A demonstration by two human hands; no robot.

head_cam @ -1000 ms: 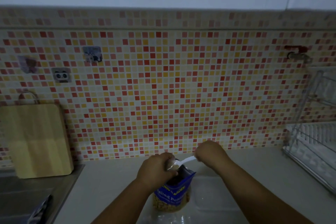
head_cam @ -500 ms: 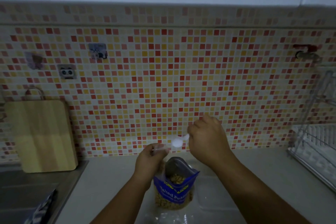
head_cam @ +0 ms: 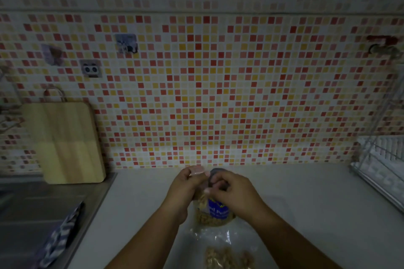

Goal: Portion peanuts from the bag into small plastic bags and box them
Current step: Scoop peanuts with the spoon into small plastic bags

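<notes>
The blue peanut bag (head_cam: 216, 212) stands open on the pale counter (head_cam: 317, 203) at the bottom centre. My left hand (head_cam: 185, 190) is shut on a small clear plastic bag (head_cam: 200, 200) held against the blue bag's left side, with some peanuts in it. My right hand (head_cam: 237, 195) is closed just over both bags' mouths, fingertips pinched together; the white spoon it carried is hidden under the fingers. Nearer to me lies another clear bag with peanuts (head_cam: 227, 257).
A wooden cutting board (head_cam: 65, 142) leans on the mosaic wall at the left, above a steel sink (head_cam: 32, 209) with a patterned cloth (head_cam: 59, 240). A wire dish rack (head_cam: 382, 168) stands at the right under a red tap (head_cam: 382, 47).
My right hand came down from above the blue bag with the spoon and closed in against my left hand. The view tilted downward, showing the filled bag near me.
</notes>
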